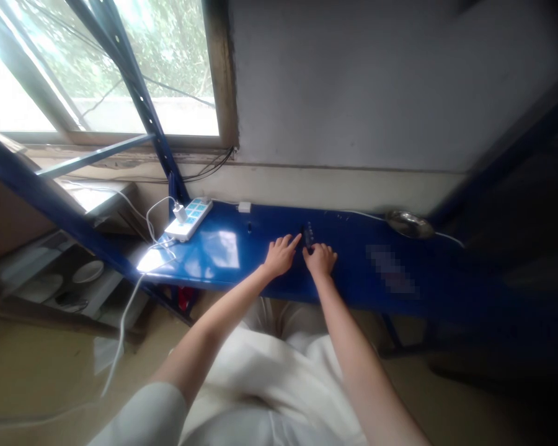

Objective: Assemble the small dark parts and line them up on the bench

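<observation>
My left hand (281,255) rests over the blue table (279,218), index finger stretched out toward a small dark strip and the other fingers loosely bent. A tiny dark spot shows by that fingertip, too small to name. The small dark strip (309,233) has a row of pale bumps along it and lies between my hands. My right hand (321,259) is closed at the strip's near end, thumb and fingers against it. Its fingers partly hide that end.
A white power strip (189,220) with a plugged-in charger (179,212) stands at the table's left end. Near the wall lie a white adapter (244,207) and a shiny metal bowl-like object (409,224). A blue metal upright (134,80) rises before the window.
</observation>
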Tool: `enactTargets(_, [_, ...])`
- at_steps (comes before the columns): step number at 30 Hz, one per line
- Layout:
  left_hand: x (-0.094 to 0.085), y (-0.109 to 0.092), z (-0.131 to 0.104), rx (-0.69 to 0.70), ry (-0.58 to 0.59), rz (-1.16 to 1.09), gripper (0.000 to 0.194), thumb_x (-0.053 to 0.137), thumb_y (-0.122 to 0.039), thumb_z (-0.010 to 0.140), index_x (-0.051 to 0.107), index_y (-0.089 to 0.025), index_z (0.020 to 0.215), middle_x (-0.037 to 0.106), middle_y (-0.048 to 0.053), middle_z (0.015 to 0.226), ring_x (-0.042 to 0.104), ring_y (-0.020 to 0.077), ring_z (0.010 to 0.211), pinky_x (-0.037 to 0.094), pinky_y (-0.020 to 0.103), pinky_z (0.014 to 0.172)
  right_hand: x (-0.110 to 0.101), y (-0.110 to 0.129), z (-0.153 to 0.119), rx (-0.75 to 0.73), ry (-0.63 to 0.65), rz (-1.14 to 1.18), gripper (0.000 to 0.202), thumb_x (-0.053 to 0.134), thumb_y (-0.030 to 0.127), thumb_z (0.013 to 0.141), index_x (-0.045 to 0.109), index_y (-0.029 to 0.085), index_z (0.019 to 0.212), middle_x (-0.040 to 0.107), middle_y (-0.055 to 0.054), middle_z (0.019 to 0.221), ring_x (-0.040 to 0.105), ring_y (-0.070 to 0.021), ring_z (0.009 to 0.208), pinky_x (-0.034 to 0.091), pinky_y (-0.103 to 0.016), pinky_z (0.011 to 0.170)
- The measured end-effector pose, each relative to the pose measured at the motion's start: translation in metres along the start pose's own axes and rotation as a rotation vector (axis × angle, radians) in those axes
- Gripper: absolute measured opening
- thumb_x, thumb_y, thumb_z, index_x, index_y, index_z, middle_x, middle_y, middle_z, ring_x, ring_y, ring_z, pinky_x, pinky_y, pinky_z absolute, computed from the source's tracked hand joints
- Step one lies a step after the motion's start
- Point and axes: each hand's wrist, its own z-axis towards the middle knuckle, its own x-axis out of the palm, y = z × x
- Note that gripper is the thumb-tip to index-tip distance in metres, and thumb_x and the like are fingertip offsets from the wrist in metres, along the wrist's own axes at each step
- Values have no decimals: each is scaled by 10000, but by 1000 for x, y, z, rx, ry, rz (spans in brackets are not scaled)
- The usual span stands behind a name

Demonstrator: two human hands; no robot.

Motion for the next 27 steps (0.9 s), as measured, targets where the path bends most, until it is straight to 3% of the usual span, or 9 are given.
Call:
enactTargets(7, [12,1,10,6,30,48,493,318,-220,878,307,-291,1366,387,104,1351,418,268,1106,348,414,850,-1,0,1,10,15,1,234,495,315,770,635,130,801,622,-128,840,493,-236,812,297,-350,718])
enactTargets(12, [9,0,18,20,-28,21,360,347,-199,875,517,-217,1192,506,115,1188,454,248,1028,345,397,835,2,-1,1,-6,6,-1,226,488,302,777,631,131,818,619,-123,844,488,-231,812,297,-345,718])
enactTargets(17, [2,4,17,-35,-84,-23,241,390,-218,876,604,-202,985,578,86,1004,489,222,931,334,371,802,4,-2,1,-15,-16,4,228,476,299,785,630,132,800,617,-126,839,482,-228,807,300,-343,715])
enactTargets(27, [-30,9,1,-169,-340,-249,191,469,-321,860,604,-205,927,610,52,967,522,188,922,337,331,797,3,-1,3,-28,23,-2,229,437,231,803,646,142,774,634,-107,834,503,-218,808,281,-326,688])
